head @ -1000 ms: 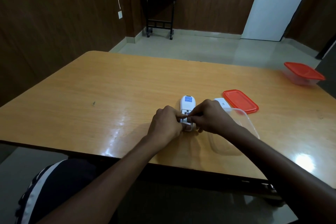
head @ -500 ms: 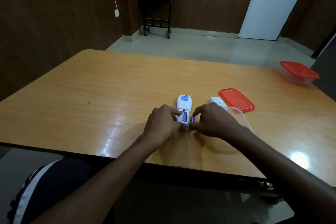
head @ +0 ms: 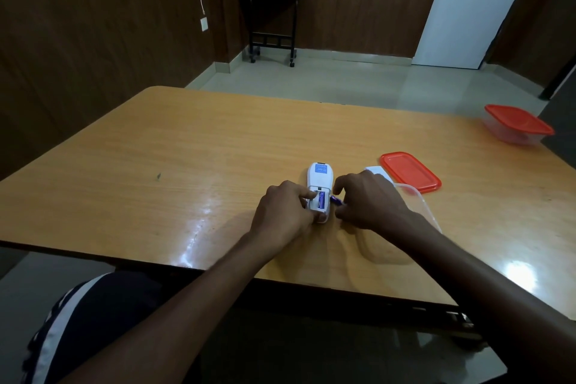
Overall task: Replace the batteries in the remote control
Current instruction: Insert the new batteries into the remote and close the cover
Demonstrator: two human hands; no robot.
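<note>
I saw the white remote lying face down on the wooden counter, near its front edge, with its battery bay open toward me; one purple battery sat in the right slot of that bay, and the left slot looked bare. My left hand was wrapped round the near end of the remote, its fingers curled closed against the left side of the casing, pinning it to the counter; my right hand lay just beside the remote on its right, thumb and forefinger pinched on a second purple battery, which pointed toward the bay but sat apart from it. Behind the right hand lay a small white cover, touching a red lid; a clear tub stood under my right wrist, partly hidden; a second tub with a red lid stood well apart at the counter's far right corner.
</note>
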